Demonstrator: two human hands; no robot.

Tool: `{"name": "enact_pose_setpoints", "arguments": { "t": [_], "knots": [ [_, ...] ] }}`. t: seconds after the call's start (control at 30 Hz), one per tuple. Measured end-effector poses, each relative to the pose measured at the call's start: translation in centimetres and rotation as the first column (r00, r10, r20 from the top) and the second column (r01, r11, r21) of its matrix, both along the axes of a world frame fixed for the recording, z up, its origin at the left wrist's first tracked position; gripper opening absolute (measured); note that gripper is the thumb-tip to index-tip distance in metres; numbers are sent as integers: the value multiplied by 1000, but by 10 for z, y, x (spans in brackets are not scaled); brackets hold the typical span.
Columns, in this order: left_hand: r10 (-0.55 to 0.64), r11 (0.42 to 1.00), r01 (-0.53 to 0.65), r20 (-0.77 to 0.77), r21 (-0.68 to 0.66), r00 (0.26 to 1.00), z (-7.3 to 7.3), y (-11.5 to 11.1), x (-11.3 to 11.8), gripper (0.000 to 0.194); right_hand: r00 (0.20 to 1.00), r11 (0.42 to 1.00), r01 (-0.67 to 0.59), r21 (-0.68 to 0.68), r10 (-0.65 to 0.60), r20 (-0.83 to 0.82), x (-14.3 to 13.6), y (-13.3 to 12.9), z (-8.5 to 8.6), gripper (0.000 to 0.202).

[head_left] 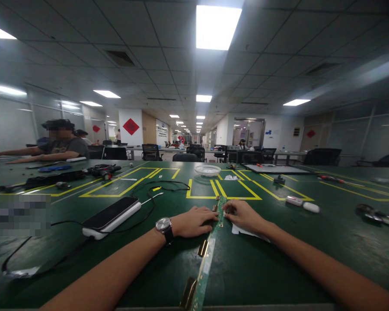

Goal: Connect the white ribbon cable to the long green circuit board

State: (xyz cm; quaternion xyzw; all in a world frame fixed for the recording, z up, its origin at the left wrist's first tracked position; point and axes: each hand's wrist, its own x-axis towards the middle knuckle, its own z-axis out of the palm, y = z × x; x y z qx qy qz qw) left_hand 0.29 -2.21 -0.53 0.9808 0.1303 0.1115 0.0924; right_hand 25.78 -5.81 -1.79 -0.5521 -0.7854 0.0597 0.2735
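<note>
Here, the green table (262,272) is the biggest thing, with yellow lines on it. A long, thin green board (208,252) lies on it, running from the near edge of the table up to the space between the two hands. Its far end is right by the fingers, and its near part comes back between the two arms. Well past the hands sits a clear bowl (207,172). Off to the left is a white block (125,219) with a black phone (112,212) lying on top.

The left hand (196,222) is on the left side of the board. It is flat and mostly open, palm down, with its fingertips at the board's edge. The right hand (241,216) is on the right side. Its fingers are bent, and the tips are at the board's right edge. I cannot tell if they pinch it or just touch it.

White paper (238,230) lies partly under the right hand. A watch (164,225) with a black strap is on the left wrist. Small, shiny gold flaps (203,248) stick out from the board's left side.
</note>
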Motion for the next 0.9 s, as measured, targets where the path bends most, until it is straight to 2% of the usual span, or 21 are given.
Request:
{"name": "enact_pose_setpoints", "arguments": {
  "t": [0.13,0.37,0.57,0.77,0.9],
  "knots": [
    [3,1000,-3,-10,-15,1000,0,0,1,43,1000,1000,-23,15,23,-17,1,2,-1,15],
    [21,998,-22,-19,-56,1000,2,-1,2,45,977,980,-199,-24,196,-87,6,3,4,7],
    [28,997,-30,-36,-71,999,3,-1,1,50,982,982,-188,1,188,-17,10,6,4,9],
    [24,998,-27,-37,-65,999,5,-2,1,51,978,978,-205,-29,204,-34,10,4,11,4],
    [3,998,-4,-23,-58,1000,5,-1,0,44,967,967,-255,20,255,-15,8,4,16,26]
  ]
}}
